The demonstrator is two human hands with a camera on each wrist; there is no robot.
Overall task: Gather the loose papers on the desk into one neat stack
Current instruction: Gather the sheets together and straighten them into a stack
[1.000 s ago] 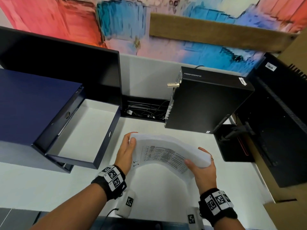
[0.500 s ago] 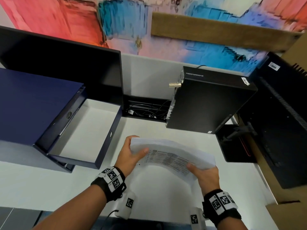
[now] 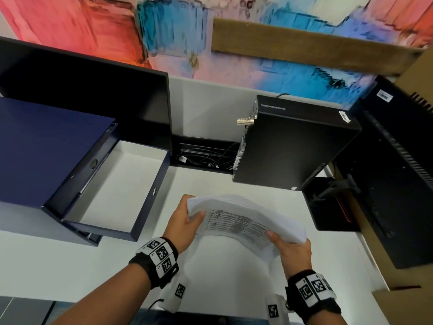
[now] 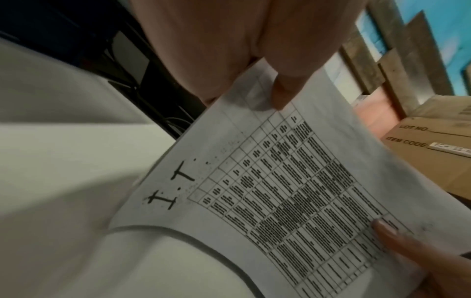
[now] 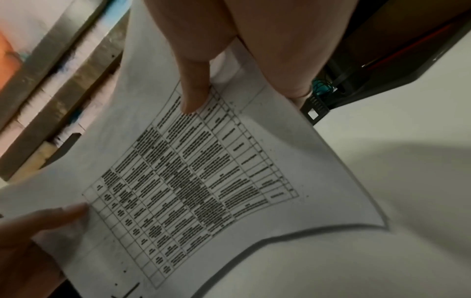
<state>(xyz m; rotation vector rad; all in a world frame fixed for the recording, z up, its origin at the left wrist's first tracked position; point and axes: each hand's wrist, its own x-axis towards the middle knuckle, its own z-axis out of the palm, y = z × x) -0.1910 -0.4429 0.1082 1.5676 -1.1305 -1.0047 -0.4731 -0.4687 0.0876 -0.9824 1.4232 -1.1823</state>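
I saw the bowed white printed paper stack (image 3: 248, 221) pinched between left grip (image 3: 185, 222) and right grip (image 3: 294, 250), above the white surface (image 3: 70, 261).

both forearms are reaching forward, each wrist wearing a black band with square markers. the left hand (image 3: 185, 219) is pinching the paper stack (image 3: 248, 214) at one end, thumb on top; the right hand (image 3: 294, 250) is gripping the opposite end likewise.
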